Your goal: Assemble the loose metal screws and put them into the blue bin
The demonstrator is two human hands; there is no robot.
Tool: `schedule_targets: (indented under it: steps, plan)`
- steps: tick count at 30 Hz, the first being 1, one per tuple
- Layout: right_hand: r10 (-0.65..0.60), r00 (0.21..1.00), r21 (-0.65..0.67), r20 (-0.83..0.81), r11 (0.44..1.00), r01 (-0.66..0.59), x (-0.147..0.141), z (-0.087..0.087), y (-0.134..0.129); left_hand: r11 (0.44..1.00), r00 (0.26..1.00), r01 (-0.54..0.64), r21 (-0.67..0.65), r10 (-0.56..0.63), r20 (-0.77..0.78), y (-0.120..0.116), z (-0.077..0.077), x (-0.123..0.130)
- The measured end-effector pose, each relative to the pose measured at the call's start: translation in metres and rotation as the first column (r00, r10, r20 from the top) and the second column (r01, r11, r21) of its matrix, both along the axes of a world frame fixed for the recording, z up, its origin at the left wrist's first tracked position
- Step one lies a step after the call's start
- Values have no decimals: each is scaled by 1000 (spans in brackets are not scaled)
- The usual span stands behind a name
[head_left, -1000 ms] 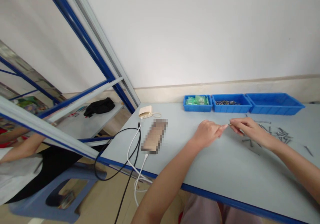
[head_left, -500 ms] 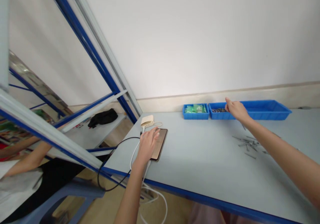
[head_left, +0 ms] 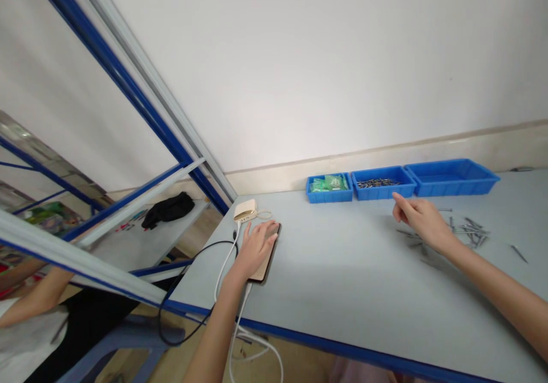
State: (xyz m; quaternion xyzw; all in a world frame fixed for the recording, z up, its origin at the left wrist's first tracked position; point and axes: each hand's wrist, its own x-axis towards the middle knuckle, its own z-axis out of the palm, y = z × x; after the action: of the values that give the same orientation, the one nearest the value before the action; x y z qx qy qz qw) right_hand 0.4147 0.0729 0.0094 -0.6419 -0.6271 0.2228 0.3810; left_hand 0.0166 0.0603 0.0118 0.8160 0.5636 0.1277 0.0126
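My left hand (head_left: pixel 256 248) lies with its fingers spread over a phone (head_left: pixel 270 257) near the table's left end, fingertips at the phone's far edge. A white cable runs beside the wrist to a cream-coloured power bank (head_left: pixel 245 210) just beyond. Over the table's right side, my right hand (head_left: pixel 422 218) is closed with its fingers curled under and the thumb forward. Whether anything sits inside those fingers is hidden. Close beside and below it, slim metal pieces (head_left: pixel 473 232) lie loosely heaped. The middle blue bin (head_left: pixel 383 193), behind the hand, contains similar small metal pieces (head_left: pixel 377 182).
Along the wall stand a small blue bin (head_left: pixel 329 197) with green-and-clear packets and a larger blue bin (head_left: pixel 458 188). One metal piece (head_left: pixel 519 253) lies apart at right. Blue-and-grey frame posts (head_left: pixel 188 157) border the left. Another person's arm (head_left: pixel 36 297) shows beyond them.
My right hand has drawn back from over the middle bin towards the heap of metal pieces. My left hand stays on the phone. The view has shifted slightly.
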Motion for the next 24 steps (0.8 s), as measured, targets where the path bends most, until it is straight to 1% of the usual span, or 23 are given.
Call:
schedule_targets:
  steps: [5, 10, 11, 13, 15, 17, 19, 21, 24]
  plan:
    - [-14, 999, -20, 39, 1000, 15, 1, 3, -5, 1000, 1000, 1, 5, -1, -12, 2, -1, -2]
    - [-13, 987, -54, 161, 998, 22, -2, 8, -8, 1000, 999, 14, 23, -13, -32, 4, -4, -3]
    - [3, 983, -69, 186, 998, 10, -2, 10, -9, 999, 999, 12, 30, -11, -31, 4, -4, -4]
    - [76, 968, -122, 238, 991, -48, 3, 16, -10, 999, 1000, 8, 53, -8, -14, 4, -3, -4]
    - [182, 936, -189, 302, 974, -129, 14, 23, -12, 996, 1000, 3, 93, -5, 23, 2, 0, -4]
    - [264, 896, -238, 357, 953, -186, 32, 32, -14, 991, 998, -6, 136, -3, 68, 0, 4, -3]
    - [256, 885, -238, 388, 956, -172, 56, 41, -16, 985, 995, -5, 172, -13, 102, -2, 10, 2]
    - [205, 884, -251, 420, 963, -104, 79, 46, -18, 980, 991, 16, 198, -42, 126, -3, 16, 11]
    - [174, 863, -308, 473, 951, -23, 103, 43, -21, 975, 983, 89, 204, -120, 142, -6, 25, 39]
